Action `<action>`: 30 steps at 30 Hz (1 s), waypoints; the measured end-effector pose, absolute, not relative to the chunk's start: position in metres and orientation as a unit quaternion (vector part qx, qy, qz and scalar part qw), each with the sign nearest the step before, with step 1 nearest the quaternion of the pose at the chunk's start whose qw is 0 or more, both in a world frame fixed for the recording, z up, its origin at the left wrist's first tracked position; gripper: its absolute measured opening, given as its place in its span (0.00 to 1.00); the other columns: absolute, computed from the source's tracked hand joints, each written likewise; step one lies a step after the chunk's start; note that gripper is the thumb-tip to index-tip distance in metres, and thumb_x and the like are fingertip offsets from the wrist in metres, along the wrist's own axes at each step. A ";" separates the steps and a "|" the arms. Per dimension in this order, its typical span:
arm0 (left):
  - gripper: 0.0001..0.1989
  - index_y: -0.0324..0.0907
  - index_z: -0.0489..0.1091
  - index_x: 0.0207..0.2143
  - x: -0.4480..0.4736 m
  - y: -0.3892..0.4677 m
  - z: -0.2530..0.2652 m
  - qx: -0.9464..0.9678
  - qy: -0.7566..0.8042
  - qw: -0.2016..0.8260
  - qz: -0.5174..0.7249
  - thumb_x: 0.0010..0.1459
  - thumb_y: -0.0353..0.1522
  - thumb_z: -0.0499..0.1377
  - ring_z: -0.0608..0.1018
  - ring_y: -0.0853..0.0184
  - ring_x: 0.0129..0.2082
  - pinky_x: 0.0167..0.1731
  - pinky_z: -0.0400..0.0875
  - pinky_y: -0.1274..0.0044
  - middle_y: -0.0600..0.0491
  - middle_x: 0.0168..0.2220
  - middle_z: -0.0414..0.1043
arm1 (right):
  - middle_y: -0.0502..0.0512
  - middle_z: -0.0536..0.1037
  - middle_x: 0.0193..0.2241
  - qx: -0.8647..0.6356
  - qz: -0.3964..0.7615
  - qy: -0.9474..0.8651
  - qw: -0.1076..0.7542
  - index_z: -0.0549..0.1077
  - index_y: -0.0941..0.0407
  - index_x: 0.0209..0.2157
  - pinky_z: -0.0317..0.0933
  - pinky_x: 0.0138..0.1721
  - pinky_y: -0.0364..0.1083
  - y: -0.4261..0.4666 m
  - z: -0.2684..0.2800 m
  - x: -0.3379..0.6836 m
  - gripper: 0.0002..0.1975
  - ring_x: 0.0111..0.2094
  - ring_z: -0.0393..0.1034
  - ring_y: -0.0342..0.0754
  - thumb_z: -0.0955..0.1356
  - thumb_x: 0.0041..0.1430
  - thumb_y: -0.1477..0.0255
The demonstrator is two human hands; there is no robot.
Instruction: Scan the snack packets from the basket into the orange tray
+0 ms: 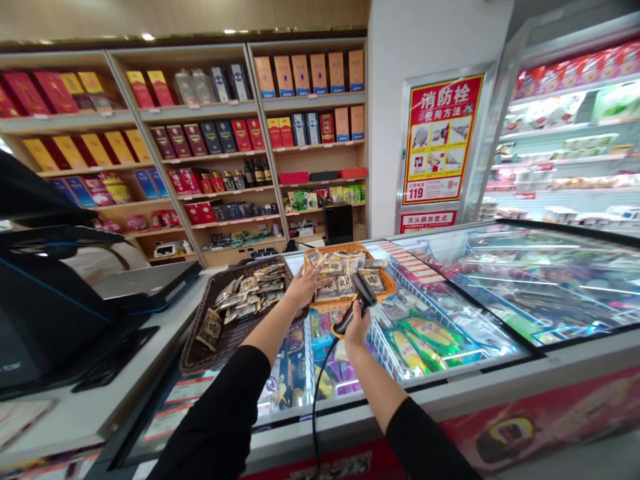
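My right hand grips a black barcode scanner by its handle, its head tilted up over the tan wicker basket. A cable hangs down from the scanner. At that basket's left rim, my left hand reaches in with fingers stretched out, touching or just over the small printed snack packets. To the left, a dark brown woven basket holds a heap of similar packets. One packet lies apart near its front corner. Both baskets rest on the glass freezer top.
Beneath the baskets, the chest freezer holds bagged goods in wire baskets. Left stands a counter with dark checkout equipment. Boxed goods fill the shelves behind. A lit refrigerated display is at right.
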State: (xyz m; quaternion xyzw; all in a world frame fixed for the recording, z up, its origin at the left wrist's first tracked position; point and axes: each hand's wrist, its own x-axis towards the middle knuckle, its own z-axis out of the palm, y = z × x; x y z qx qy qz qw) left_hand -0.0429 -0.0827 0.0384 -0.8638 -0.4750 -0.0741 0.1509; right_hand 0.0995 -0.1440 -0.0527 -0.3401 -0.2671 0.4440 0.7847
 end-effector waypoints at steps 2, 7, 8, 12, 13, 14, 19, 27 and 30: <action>0.33 0.62 0.60 0.58 -0.035 -0.068 0.035 -0.860 -0.492 0.125 -0.051 0.56 0.20 0.48 0.51 0.56 0.66 0.61 0.42 0.54 0.54 0.65 0.51 | 0.44 0.65 0.16 -0.346 0.438 -0.280 0.781 0.60 0.52 0.31 0.57 0.15 0.43 -0.142 -0.057 0.100 0.17 0.14 0.60 0.43 0.63 0.56 0.52; 0.36 0.62 0.58 0.59 -0.026 -0.053 0.035 -0.852 -0.516 0.086 -0.041 0.54 0.19 0.49 0.52 0.54 0.65 0.59 0.47 0.51 0.53 0.65 0.52 | 0.45 0.66 0.17 -0.356 0.407 -0.323 0.776 0.61 0.52 0.31 0.58 0.16 0.43 -0.141 -0.061 0.097 0.18 0.15 0.62 0.44 0.62 0.57 0.51; 0.37 0.60 0.57 0.60 -0.026 -0.054 0.037 -0.852 -0.516 0.078 -0.043 0.53 0.18 0.49 0.52 0.54 0.65 0.59 0.48 0.52 0.53 0.65 0.52 | 0.45 0.66 0.17 -0.358 0.411 -0.316 0.777 0.60 0.53 0.31 0.58 0.16 0.43 -0.142 -0.060 0.097 0.18 0.15 0.62 0.44 0.63 0.57 0.52; 0.41 0.57 0.51 0.63 -0.044 -0.074 0.043 -0.845 -0.524 0.039 -0.098 0.50 0.18 0.48 0.62 0.57 0.61 0.57 0.58 0.66 0.53 0.66 0.50 | 0.44 0.65 0.16 -0.332 0.453 -0.315 0.765 0.60 0.53 0.29 0.57 0.15 0.43 -0.148 -0.056 0.094 0.17 0.13 0.59 0.42 0.64 0.56 0.54; 0.40 0.56 0.50 0.64 -0.054 -0.081 0.044 -0.837 -0.534 0.033 -0.118 0.51 0.18 0.48 0.65 0.58 0.59 0.56 0.60 0.69 0.53 0.66 0.50 | 0.44 0.66 0.16 -0.327 0.460 -0.324 0.759 0.60 0.53 0.29 0.57 0.15 0.43 -0.150 -0.055 0.093 0.16 0.13 0.59 0.42 0.64 0.56 0.54; 0.38 0.55 0.51 0.64 -0.066 -0.088 0.045 -0.823 -0.550 0.031 -0.136 0.52 0.20 0.48 0.66 0.59 0.58 0.55 0.61 0.71 0.52 0.65 0.51 | 0.44 0.66 0.16 -0.325 0.465 -0.336 0.752 0.60 0.53 0.29 0.57 0.15 0.43 -0.152 -0.055 0.092 0.16 0.13 0.59 0.42 0.65 0.56 0.55; 0.26 0.44 0.65 0.56 -0.148 -0.127 0.041 -0.680 -0.712 0.054 -0.164 0.54 0.25 0.52 0.70 0.58 0.54 0.53 0.64 0.71 0.46 0.59 0.61 | 0.43 0.66 0.16 -0.308 0.471 -0.412 0.716 0.60 0.53 0.28 0.56 0.15 0.43 -0.164 -0.055 0.084 0.17 0.13 0.60 0.42 0.66 0.55 0.54; 0.27 0.34 0.65 0.52 -0.193 -0.145 0.012 -0.530 -0.837 0.063 -0.117 0.47 0.29 0.60 0.69 0.49 0.53 0.47 0.67 0.66 0.33 0.51 0.66 | 0.44 0.68 0.17 -0.294 0.473 -0.464 0.689 0.62 0.53 0.31 0.57 0.16 0.44 -0.170 -0.060 0.084 0.15 0.13 0.61 0.43 0.66 0.56 0.55; 0.28 0.29 0.63 0.52 -0.191 -0.137 0.005 -0.452 -0.879 0.028 -0.149 0.50 0.36 0.58 0.70 0.46 0.52 0.44 0.68 0.65 0.28 0.50 0.66 | 0.45 0.69 0.18 -0.302 0.475 -0.456 0.689 0.63 0.53 0.33 0.56 0.16 0.44 -0.167 -0.062 0.086 0.15 0.13 0.61 0.44 0.66 0.55 0.56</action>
